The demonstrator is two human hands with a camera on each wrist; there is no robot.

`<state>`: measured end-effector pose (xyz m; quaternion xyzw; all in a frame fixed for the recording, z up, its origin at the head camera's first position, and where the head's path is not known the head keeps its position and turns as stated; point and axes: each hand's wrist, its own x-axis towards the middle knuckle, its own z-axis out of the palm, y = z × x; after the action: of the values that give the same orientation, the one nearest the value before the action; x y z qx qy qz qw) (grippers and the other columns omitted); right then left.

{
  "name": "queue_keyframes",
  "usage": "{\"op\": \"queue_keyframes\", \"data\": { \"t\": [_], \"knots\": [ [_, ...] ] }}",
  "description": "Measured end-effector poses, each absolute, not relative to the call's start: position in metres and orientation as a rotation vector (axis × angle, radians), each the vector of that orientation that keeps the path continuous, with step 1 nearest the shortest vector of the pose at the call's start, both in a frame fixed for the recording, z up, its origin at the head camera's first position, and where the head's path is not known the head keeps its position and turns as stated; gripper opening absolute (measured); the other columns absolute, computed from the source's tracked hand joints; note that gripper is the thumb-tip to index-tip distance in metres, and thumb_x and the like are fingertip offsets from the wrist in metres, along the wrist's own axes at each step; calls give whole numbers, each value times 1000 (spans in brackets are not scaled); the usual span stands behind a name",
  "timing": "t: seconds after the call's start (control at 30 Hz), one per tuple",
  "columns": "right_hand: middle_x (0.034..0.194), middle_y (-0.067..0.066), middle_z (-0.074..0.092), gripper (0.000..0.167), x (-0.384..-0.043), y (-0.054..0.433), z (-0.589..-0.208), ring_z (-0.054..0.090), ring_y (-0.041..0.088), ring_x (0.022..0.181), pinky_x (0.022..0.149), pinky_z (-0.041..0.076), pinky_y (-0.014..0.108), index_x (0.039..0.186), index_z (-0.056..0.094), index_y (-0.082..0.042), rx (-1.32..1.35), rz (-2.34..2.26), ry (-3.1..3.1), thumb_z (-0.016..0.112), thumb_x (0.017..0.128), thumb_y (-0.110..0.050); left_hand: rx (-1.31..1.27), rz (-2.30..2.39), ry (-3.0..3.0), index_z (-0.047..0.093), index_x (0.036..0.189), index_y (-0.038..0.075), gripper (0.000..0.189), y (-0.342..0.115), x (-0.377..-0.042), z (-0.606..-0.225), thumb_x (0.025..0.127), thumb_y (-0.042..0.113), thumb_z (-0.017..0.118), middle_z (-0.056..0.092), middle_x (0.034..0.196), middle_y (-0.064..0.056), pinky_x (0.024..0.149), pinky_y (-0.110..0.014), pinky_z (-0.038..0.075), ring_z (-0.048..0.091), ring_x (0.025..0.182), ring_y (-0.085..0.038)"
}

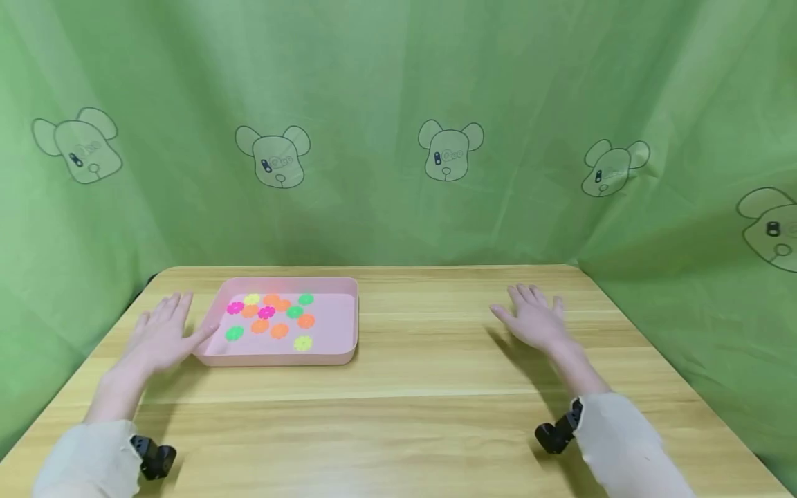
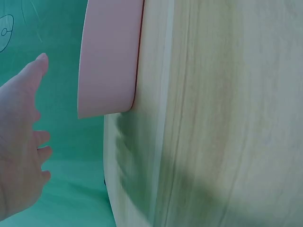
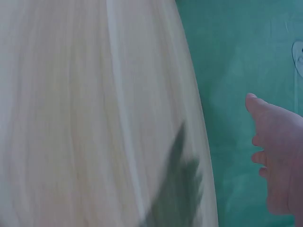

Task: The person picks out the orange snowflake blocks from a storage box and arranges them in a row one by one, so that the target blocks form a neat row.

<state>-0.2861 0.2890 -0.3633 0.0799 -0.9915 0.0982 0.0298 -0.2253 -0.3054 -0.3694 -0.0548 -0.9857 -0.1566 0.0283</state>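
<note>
A shallow pink tray (image 1: pixel 324 359) stands on the left half of the wooden table. Inside it lie several small flower-shaped pieces in orange, green, yellow and magenta, among them a yellow one (image 1: pixel 303 343) near the front wall. My left hand (image 1: pixel 158 339) hovers at the tray's left side, fingers spread and holding nothing; in the head view its thumb overlaps the tray's corner. The left wrist view shows that hand apart from the tray's outer wall (image 2: pixel 109 61). Over the right part of the table my right hand (image 1: pixel 534 321) is held with fingers extended, nothing in it.
The wooden table (image 1: pixel 423 415) has a far edge close to a green curtain (image 1: pixel 373 221) printed with bear heads. A black wrist camera (image 1: pixel 154 458) is strapped to the left sleeve, another black camera (image 1: pixel 559 430) to the right one. Both hands cast shadows on the tabletop.
</note>
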Motion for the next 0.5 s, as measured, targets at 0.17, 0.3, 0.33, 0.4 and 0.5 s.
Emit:
{"op": "queue_keyframes", "data": {
  "t": [0.17, 0.3, 0.33, 0.4, 0.5],
  "knots": [
    [147, 28, 18, 84, -291, 263, -361, 9, 46, 135, 103, -6, 65, 144, 22, 5, 316, 399, -3007, 30, 92, -61, -182, -624, -3024, -2, 143, -10, 98, -305, -224, -371, 89, 57, 45, 2, 143, -39, 102, -66, 2, 3, 131, -53],
    [145, 31, 22, 78, -296, 236, -363, 13, 46, 134, 108, 4, 58, 141, 24, 10, 408, 595, -2928, 41, 94, -50, -162, -852, -3012, -9, 141, -12, 105, -305, -222, -373, 87, 53, 54, -4, 143, -40, 102, -66, 8, 2, 130, -55],
    [145, 31, 22, 77, -296, 228, -364, 14, 46, 134, 109, 7, 56, 141, 23, 11, 430, 663, -2914, 43, 94, -48, -151, -906, -3010, -11, 141, -12, 107, -305, -222, -373, 87, 52, 55, -5, 143, -40, 102, -66, 9, 2, 130, -56],
    [145, 30, 23, 77, -297, 212, -366, 17, 44, 134, 110, 11, 52, 142, 22, 10, 461, 804, -2894, 45, 94, -46, -134, -982, -3009, -13, 140, -12, 108, -306, -220, -374, 86, 49, 58, -4, 142, -41, 101, -67, 12, 5, 128, -57],
    [147, 26, 22, 79, -295, 188, -367, 19, 41, 135, 110, 14, 51, 144, 19, 6, 487, 1026, -2884, 48, 93, -46, -121, -1070, -3018, -15, 140, -11, 109, -305, -217, -375, 86, 46, 60, 0, 141, -42, 99, -68, 15, 9, 127, -58]
  ]
}}
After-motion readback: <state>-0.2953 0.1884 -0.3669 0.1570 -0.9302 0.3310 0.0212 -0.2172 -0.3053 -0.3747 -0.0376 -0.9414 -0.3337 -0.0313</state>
